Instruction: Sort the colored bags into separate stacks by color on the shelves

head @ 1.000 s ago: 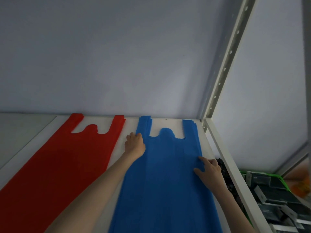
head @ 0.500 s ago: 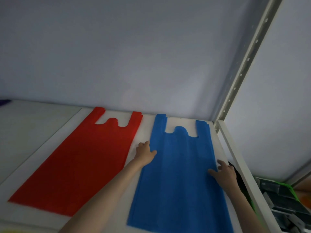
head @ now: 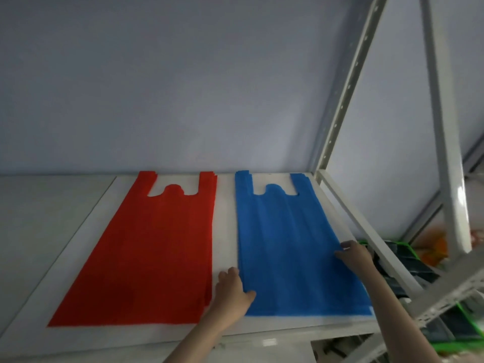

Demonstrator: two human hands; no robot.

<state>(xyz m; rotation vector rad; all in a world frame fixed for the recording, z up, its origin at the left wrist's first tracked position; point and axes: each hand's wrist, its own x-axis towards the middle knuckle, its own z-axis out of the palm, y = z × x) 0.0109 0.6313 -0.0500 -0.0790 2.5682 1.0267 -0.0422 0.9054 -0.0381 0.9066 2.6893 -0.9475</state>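
On the white shelf [head: 227, 210] lie 2 flat stacks of vest-style bags, handles toward the far wall: the red bag stack [head: 157, 247] on the left and the blue bag stack [head: 288, 244] on the right, with a bare strip of shelf between them. The left hand [head: 233, 294] rests at the near left edge of the blue stack, fingers loosely together, thumb lying on the fabric. The right hand [head: 353, 255] sits at the stack's right edge, fingers laid flat on top; whether it pinches the edge I cannot tell.

The step looks like squaring the blue stack. To do it well, push both long edges inward evenly, keep palms low so no layer lifts, and keep the gap to the red stack.

Below right, a green crate [head: 445, 334] holds what seem to be dark flat items.
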